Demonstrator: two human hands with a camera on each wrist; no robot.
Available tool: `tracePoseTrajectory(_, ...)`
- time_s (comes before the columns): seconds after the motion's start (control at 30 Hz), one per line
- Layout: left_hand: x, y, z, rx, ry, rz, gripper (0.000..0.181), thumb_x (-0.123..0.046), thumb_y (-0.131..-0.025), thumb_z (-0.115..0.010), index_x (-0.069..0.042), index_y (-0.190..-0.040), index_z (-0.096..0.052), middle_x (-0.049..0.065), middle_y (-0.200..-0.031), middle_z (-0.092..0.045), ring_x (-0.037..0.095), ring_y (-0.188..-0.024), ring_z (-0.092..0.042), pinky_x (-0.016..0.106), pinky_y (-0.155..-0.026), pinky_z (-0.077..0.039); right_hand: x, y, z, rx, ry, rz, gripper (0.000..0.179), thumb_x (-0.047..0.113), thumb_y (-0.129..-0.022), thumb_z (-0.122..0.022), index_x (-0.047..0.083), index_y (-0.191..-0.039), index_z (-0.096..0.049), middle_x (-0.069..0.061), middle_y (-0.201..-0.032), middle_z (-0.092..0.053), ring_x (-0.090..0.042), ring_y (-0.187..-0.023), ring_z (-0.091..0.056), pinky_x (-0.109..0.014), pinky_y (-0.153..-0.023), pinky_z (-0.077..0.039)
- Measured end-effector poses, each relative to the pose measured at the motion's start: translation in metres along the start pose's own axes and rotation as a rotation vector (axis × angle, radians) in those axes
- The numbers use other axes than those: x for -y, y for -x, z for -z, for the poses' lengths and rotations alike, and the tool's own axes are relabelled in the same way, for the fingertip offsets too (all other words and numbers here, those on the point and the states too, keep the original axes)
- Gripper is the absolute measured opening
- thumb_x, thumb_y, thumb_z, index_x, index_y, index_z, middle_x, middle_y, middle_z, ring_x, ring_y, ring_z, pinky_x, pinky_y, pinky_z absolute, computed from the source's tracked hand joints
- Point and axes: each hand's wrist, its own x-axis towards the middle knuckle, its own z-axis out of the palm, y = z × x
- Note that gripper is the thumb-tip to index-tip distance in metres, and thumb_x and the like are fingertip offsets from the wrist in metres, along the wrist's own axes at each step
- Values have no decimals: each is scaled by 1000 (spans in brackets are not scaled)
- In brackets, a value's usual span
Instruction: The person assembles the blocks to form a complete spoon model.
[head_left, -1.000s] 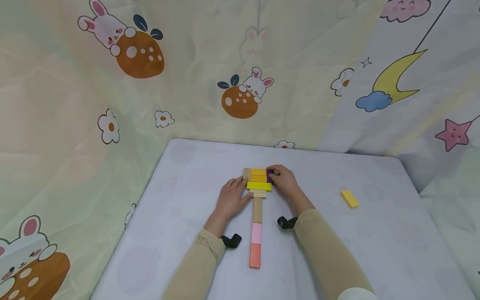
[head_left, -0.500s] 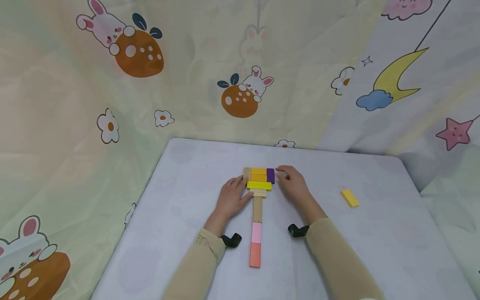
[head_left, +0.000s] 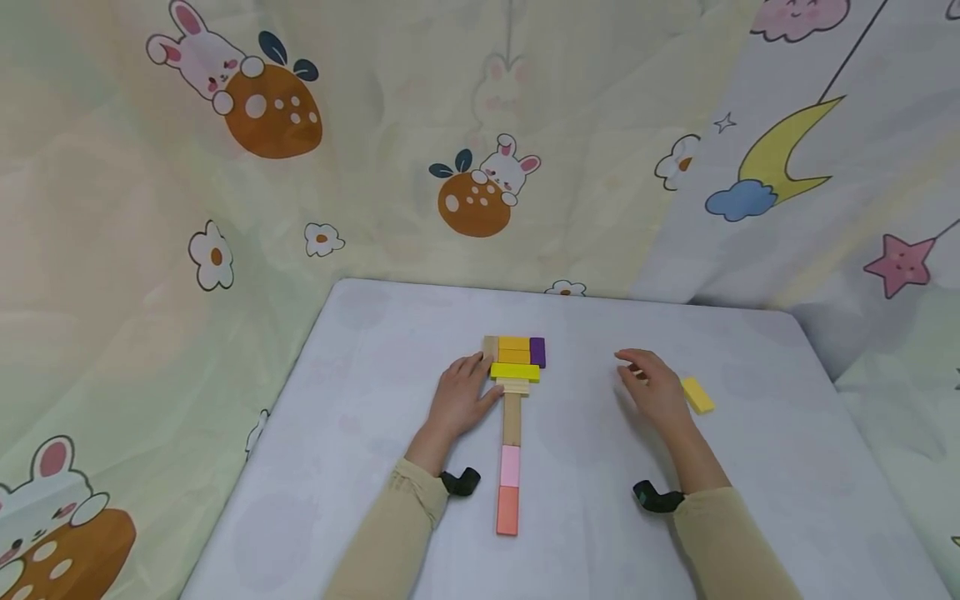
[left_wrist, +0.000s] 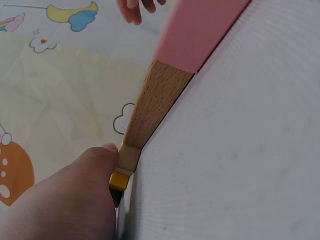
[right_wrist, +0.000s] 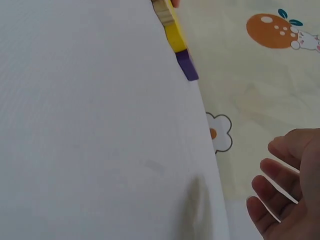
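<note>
Flat wooden blocks form a long shape on the table. At its top are a plain wood block [head_left: 490, 347], two orange blocks [head_left: 514, 349] and a purple block [head_left: 537, 352]. Under these run a bright yellow block [head_left: 515, 372], thin pale strips [head_left: 512, 387], a brown wood block [head_left: 512, 419], a pink block [head_left: 510, 466] and a coral block [head_left: 507, 511]. My left hand [head_left: 461, 396] rests along the left side, fingertips at the plain wood block and thumb by the pale strips. My right hand [head_left: 654, 390], fingers loosely bent, holds nothing above the table, left of a loose yellow block [head_left: 698, 396].
The white table [head_left: 360, 350] ends at a back edge against a printed cloth [head_left: 390, 108]. Each wrist wears a small black camera, one on the left [head_left: 461, 482] and one on the right [head_left: 657, 497].
My right hand has let go of the purple block and moved right, close to the loose yellow block. The left hand stays at the shape's left side.
</note>
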Motion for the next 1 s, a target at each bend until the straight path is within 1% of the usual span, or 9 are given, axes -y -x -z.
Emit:
tracePoseTrajectory(0.1, 1, 0, -1, 6, 2, 5, 69, -61, -98, -45, -24, -155, -34, 2, -159, -35, 26, -144, -35, 48, -118, -31, -11, 14, 12, -42, 29, -31, 33, 26, -102, -54, 12, -130, -62, -12, -138, -57, -31, -117, -55, -51, -93, -49)
tracePoseTrajectory(0.27, 2, -1, -2, 15, -1, 9, 69, -61, -98, -44, -25, -155, -33, 1, -160, -34, 26, -144, -35, 47, -119, -30, -30, 36, 31, -123, 70, -93, 33, 23, -101, -55, 5, -129, -62, -18, -141, -53, -42, -132, -42, -63, -103, -37)
tracePoseTrajectory(0.37, 2, -1, -2, 17, 7, 12, 69, -61, -98, -45, -25, -155, -33, 1, -160, -35, 26, -144, -35, 47, -119, -30, -43, 46, 43, -170, 67, -183, 36, 20, -100, -55, 4, -132, -60, -18, -145, -49, -44, -137, -37, -65, -106, -32)
tracePoseTrajectory(0.5, 1, -1, -2, 18, 2, 10, 69, -61, -98, -45, -25, -155, -33, 1, -160, -35, 25, -144, -34, 47, -119, -30, -56, 56, 49, -193, 74, -374, 43, 24, -101, -52, 9, -142, -52, -14, -154, -40, -41, -143, -31, -65, -110, -30)
tracePoseTrajectory(0.6, 2, -1, -2, 12, -2, 6, 69, -60, -98, -45, -24, -155, -34, 1, -159, -35, 26, -144, -35, 47, -119, -30, -63, 59, 47, -188, 70, -487, 49, 28, -101, -51, 15, -148, -46, -14, -155, -39, -41, -141, -36, -63, -109, -35)
tracePoseTrajectory(0.63, 2, -1, -2, 11, -3, 5, 69, -60, -98, -45, -25, -155, -34, 1, -159, -36, 26, -144, -35, 47, -119, -30, -65, 59, 46, -192, 52, -509, 50, 27, -101, -51, 17, -149, -44, -15, -154, -40, -41, -139, -39, -62, -108, -37)
tracePoseTrajectory(0.77, 2, -1, -2, 11, -3, 2, 68, -61, -98, -45, -25, -155, -34, 1, -159, -35, 26, -144, -35, 47, -119, -31, -72, 61, 43, -213, 8, -548, 53, 24, -100, -51, 20, -152, -39, -18, -147, -47, -41, -129, -49, -57, -102, -45)
tracePoseTrajectory(0.9, 2, -1, -2, 13, 0, 4, 68, -60, -98, -45, -25, -155, -34, 2, -159, -35, 26, -144, -35, 48, -119, -30, -78, 61, 40, -199, 10, -556, 56, 23, -99, -52, 20, -153, -36, -18, -146, -48, -39, -126, -50, -57, -101, -45)
tracePoseTrajectory(1.0, 2, 0, -1, 10, 1, 2, 67, -59, -98, -45, -24, -155, -34, 2, -159, -35, 26, -144, -35, 48, -119, -30, -80, 61, 37, -180, 35, -533, 57, 21, -99, -54, 19, -153, -37, -19, -146, -47, -39, -126, -50, -56, -101, -46)
